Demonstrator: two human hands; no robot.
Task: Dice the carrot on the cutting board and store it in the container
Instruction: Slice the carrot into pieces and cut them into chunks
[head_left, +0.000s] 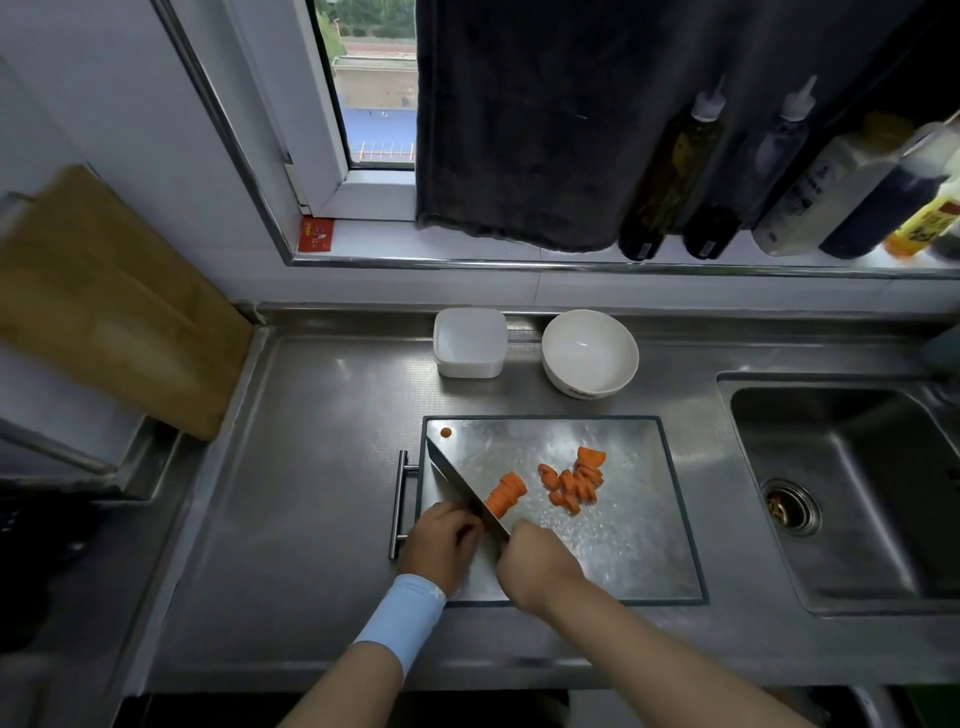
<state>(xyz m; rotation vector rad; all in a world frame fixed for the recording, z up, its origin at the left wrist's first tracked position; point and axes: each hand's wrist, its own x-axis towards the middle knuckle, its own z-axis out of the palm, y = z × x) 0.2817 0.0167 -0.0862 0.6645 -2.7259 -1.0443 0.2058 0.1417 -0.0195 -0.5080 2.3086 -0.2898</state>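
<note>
Slicing the carrot (506, 493) on the near-left part of the cutting board (649, 561)

The right hand (540, 558) is clenching the handle of the knife (462, 480), whose blade is crossing the carrot's near end. The left hand (441, 540) is sitting curled against the blade's other side at the board's left edge; the blade is hiding whether it is pinching the carrot's stub, so I cannot tell. Cut pieces (574, 480) are lying at the board's middle, and the container (470, 340) is waiting just beyond its far edge. The carrot is likely handling as stiff, light and round, so prone to rolling on wet steel. Pinning it close behind the blade with fingertips tucked seems the safest hold.
</note>
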